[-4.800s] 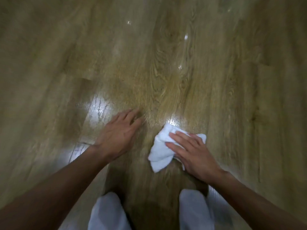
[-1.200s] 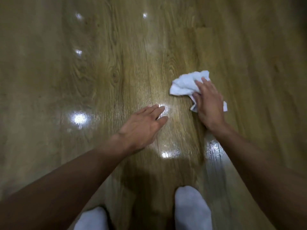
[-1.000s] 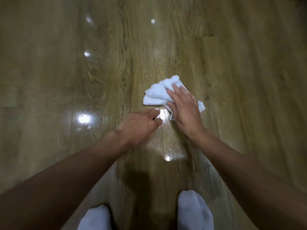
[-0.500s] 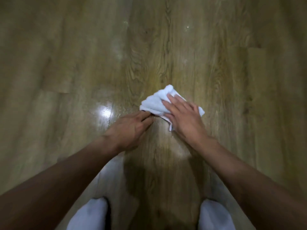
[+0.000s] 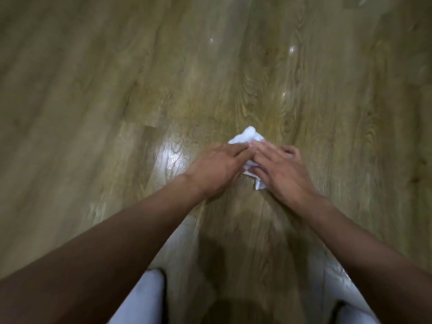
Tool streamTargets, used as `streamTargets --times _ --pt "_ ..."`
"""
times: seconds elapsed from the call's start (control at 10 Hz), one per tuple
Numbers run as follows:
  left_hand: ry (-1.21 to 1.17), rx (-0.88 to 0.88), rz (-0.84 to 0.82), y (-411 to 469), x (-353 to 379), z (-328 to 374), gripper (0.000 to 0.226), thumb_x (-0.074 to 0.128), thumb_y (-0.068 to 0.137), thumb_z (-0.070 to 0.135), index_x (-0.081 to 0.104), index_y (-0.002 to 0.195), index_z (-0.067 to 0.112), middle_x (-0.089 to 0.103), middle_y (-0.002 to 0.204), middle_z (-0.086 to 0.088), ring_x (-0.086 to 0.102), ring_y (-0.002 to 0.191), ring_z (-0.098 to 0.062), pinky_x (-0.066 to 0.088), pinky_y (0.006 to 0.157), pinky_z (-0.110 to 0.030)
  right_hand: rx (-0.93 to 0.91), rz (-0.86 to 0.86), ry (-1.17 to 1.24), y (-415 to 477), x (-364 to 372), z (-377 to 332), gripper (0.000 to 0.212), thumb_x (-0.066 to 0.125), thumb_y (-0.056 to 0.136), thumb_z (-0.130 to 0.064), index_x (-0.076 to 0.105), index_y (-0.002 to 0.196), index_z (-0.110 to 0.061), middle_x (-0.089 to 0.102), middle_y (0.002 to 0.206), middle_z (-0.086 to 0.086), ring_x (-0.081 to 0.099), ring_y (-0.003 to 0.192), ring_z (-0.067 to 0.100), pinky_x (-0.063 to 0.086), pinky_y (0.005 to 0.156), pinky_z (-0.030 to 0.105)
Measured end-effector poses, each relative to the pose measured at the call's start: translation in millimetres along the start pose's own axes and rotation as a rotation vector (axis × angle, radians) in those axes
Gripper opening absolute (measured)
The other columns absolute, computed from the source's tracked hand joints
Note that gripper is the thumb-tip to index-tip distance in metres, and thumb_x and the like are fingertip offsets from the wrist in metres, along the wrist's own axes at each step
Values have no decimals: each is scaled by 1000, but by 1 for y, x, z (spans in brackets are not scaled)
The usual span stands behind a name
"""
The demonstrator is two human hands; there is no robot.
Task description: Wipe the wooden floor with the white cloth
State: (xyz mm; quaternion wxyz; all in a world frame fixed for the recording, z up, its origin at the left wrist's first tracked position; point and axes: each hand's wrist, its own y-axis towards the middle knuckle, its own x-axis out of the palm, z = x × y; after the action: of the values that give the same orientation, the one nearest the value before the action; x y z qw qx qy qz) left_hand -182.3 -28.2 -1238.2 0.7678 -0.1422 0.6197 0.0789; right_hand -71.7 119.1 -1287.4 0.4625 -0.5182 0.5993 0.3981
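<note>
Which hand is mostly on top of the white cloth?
The right hand, spread over the crumpled white cloth; the left hand only reaches its edge.

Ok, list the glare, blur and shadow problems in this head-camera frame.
Head view: strong glare on the wooden floor beside the left hand; the frame is soft, smeared worst at the edges; the white cloth under the right hand is blown out; a dark shadow falls between the white trouser knees.

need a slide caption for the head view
Right hand flat on the white cloth, left hand touching its edge, glossy wooden floor beneath.
</note>
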Motion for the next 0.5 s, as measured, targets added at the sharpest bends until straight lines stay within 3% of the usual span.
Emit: streamTargets --times 0.1,0.2,0.3,0.4,0.5 --pt "-13 -68 61 16 1 -15 50 42 98 20 30 147 15 40 148 -8 49 123 -30 36 98 -38 85 52 -7 28 -9 -4 33 42 96 -38 52 127 -35 49 143 -6 44 132 19 17 82 36" --pt "43 -197 69 11 -3 -59 40 48 96 22 45 135 14 56 129 -10 56 113 -32 41 95 -40 69 33 66 77 -2 -42 32 43 95 -31 54 125 -35 48 143 -3 41 131 20 18 79 37" --pt "1 -299 210 -30 8 -77 28 53 93 12 60 120 7 64 110 -16 59 99 -36 46 85 -40 11 6 155 78 10 -73 35 43 98 -29 50 132 -34 43 147 -4 29 135 14 21 88 37" --pt "-131 -278 281 -56 18 -51 27 57 88 3 64 113 1 64 106 -19 58 96 -35 49 78 -41 -2 5 129 50 17 -67 37 49 97 -33 50 134 -34 42 148 -6 34 139 13 16 86 27" --pt "-213 -343 270 -35 22 -70 27 48 88 2 61 112 4 60 112 -16 52 104 -32 43 85 -38 65 22 118 68 4 -63 35 56 92 -33 58 127 -34 50 141 3 44 130 24 21 87 32"
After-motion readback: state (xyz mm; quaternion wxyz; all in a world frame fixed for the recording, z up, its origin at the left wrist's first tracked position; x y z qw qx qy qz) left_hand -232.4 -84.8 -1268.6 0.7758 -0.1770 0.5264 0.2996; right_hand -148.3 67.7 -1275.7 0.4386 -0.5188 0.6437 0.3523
